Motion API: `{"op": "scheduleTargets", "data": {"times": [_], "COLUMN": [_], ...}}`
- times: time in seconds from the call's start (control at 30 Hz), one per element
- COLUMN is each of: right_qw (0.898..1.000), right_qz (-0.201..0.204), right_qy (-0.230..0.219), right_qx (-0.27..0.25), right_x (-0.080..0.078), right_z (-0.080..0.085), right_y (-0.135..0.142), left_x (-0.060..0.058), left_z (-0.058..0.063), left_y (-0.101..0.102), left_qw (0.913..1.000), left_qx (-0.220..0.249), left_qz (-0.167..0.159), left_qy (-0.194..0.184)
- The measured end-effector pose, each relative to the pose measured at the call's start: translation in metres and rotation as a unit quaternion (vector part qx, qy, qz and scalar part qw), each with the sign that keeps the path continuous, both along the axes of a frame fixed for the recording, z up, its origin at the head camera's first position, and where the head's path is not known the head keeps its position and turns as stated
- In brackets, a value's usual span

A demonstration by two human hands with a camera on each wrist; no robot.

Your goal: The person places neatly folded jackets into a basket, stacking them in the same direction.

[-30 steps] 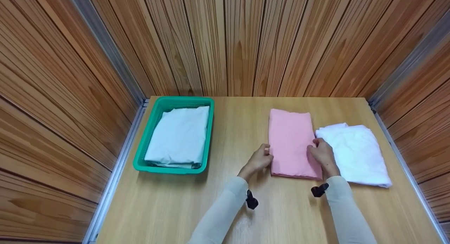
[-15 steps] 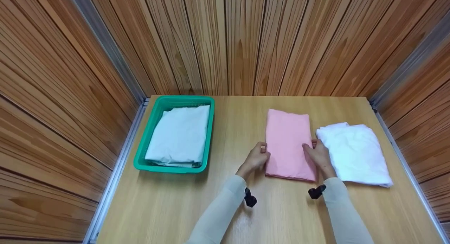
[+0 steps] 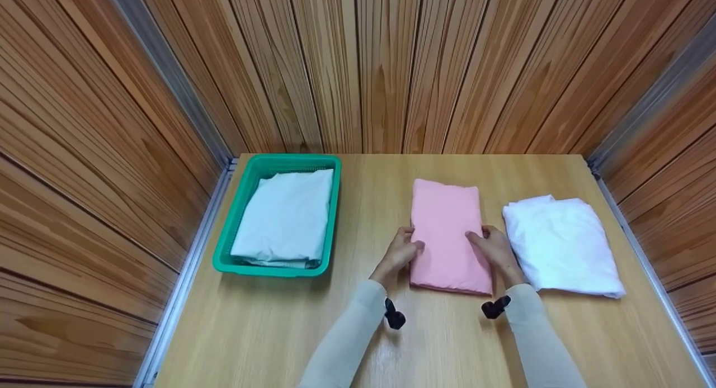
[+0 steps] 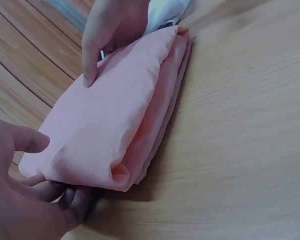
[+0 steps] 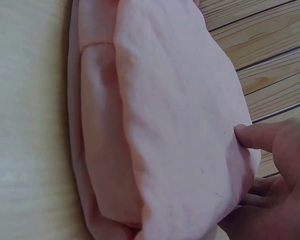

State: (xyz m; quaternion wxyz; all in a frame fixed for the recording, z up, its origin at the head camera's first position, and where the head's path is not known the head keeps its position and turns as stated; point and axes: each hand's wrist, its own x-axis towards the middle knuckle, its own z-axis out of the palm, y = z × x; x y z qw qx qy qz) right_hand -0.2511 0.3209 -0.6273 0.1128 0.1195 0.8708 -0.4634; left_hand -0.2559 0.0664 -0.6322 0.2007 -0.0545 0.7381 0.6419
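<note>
A folded pink cloth [image 3: 447, 237] lies lengthwise between the two hands, its stacked layers showing along the near end in both wrist views. At its left edge the left hand [image 3: 399, 252] grips it, thumb on top and fingers tucked below the edge in the left wrist view. The right hand [image 3: 494, 251] holds the opposite edge; its thumb [image 5: 257, 135] presses the top face while the other fingers go under the side. Whether the cloth is slightly raised or still touching the table, I cannot tell.
A green basket [image 3: 220, 248] at the left holds a folded pale cloth [image 3: 286, 214]. On the right, close to the right hand, lies a folded white cloth [image 3: 565, 245]. Wood-panelled walls [image 3: 386, 69] enclose the table [image 3: 369, 187] at the back and sides.
Both hands have moved the pink cloth left and slightly nearer to the person, widening the gap to the white cloth. The left thumb now rests on the pink cloth's top. Basket and white cloth stayed put.
</note>
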Motion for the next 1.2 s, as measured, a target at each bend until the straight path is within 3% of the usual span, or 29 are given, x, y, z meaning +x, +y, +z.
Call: {"op": "scheduleTargets", "data": {"times": [0.17, 0.37, 0.57, 0.8, 1.0, 1.2], "right_qw": [1.000, 0.999, 0.996, 0.982, 0.976, 0.964], "right_qz": [0.008, -0.007, 0.011, 0.044, 0.078, 0.098], "right_qy": [-0.008, 0.025, 0.015, 0.021, 0.048, 0.034], "right_qx": [-0.002, -0.021, -0.086, -0.184, -0.197, -0.244], "right_x": [0.001, 0.002, 0.004, 0.005, 0.007, 0.009], "right_z": [-0.002, -0.004, -0.005, -0.011, -0.017, -0.022], "right_y": [-0.005, -0.013, -0.020, -0.025, -0.033, -0.040], "left_x": [-0.003, -0.003, -0.002, -0.002, -0.003, -0.003], "left_z": [-0.001, -0.002, -0.005, -0.009, -0.015, -0.017], "left_y": [-0.003, -0.005, -0.010, -0.022, -0.030, -0.038], "left_qw": [0.9990, 0.9972, 0.9945, 0.9937, 0.9944, 0.9943], "left_qx": [0.037, 0.068, 0.095, 0.106, 0.103, 0.106], "left_qz": [0.019, 0.032, 0.043, 0.033, 0.014, 0.016], "left_qy": [0.012, -0.001, -0.007, 0.013, 0.021, -0.002]}}
